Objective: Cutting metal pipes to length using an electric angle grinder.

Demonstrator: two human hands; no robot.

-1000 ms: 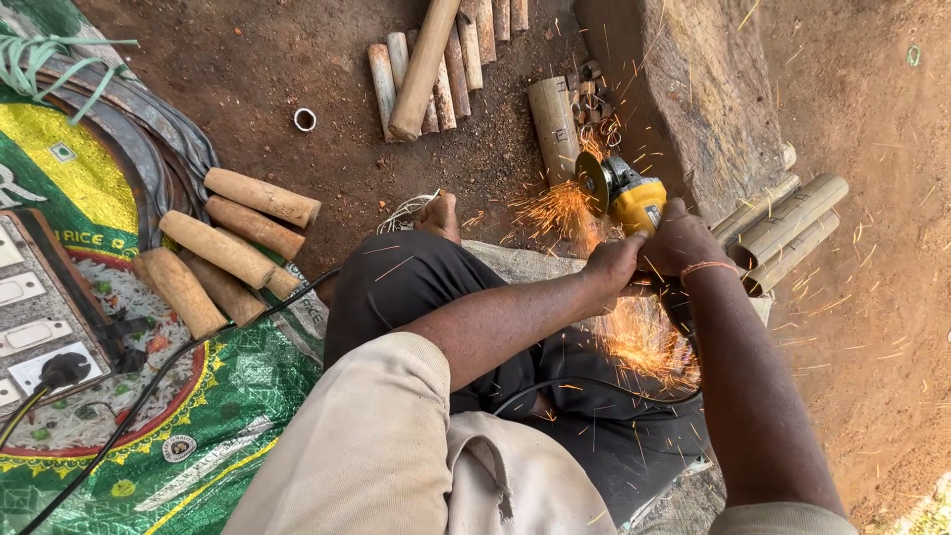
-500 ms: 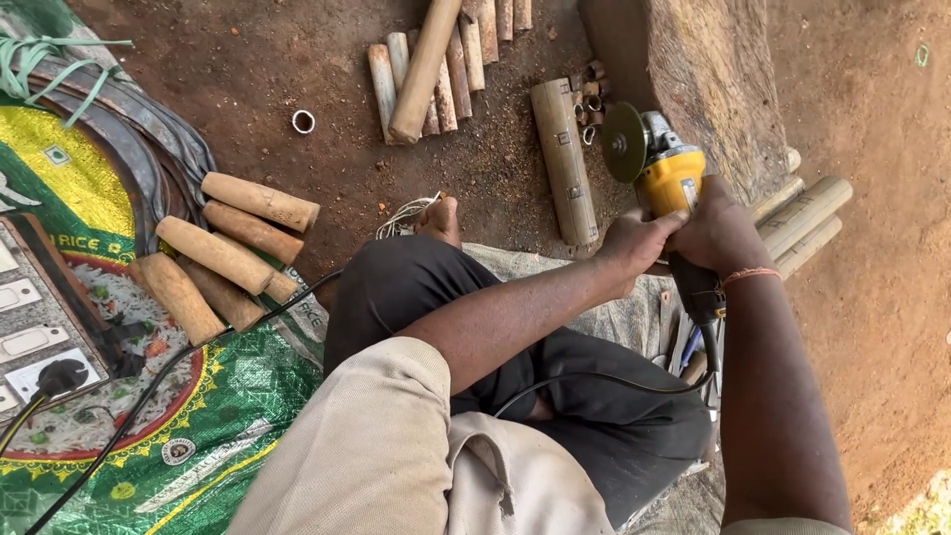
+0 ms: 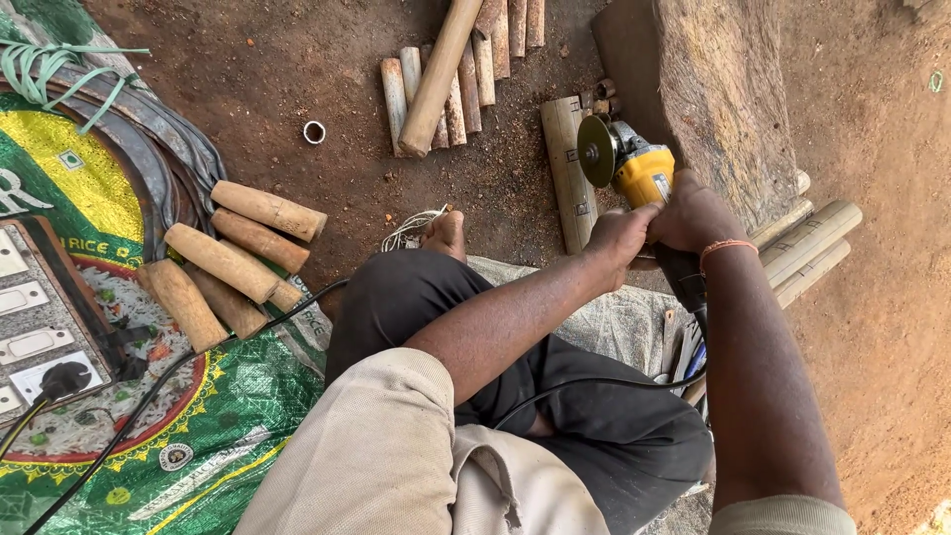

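Both hands, the left hand (image 3: 616, 238) and right hand (image 3: 693, 213), have their fingers wrapped tight round a yellow grinder (image 3: 634, 168), held above the dirt floor (image 3: 297, 69) just right of a cut wooden post (image 3: 568, 168) lying beside a log (image 3: 713, 99).

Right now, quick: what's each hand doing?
Left hand: closed on the yellow angle grinder, near its head.
Right hand: closed around the grinder's rear body.
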